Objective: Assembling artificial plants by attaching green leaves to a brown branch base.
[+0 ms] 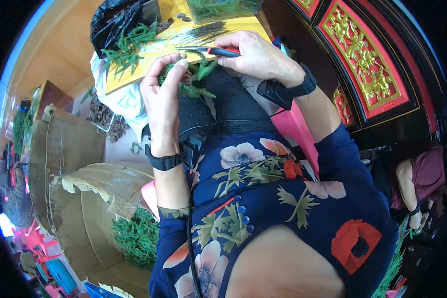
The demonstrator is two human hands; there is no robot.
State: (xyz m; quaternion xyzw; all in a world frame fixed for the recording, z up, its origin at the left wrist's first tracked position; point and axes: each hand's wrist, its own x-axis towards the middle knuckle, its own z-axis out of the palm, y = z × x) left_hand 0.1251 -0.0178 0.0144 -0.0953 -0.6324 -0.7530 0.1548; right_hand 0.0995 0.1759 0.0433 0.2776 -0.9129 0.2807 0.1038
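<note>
By the worktop's near edge, the left hand pinches green sprigs, seemingly steadying them beside pliers gripped by the right hand.

Pliers in right hand

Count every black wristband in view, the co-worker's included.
3: the left wristband, below the left hand holding greenery; the right wristband, below the right hand holding pliers; the co-worker's wristband, toward the picture's right edge. Others may be hidden.
</note>
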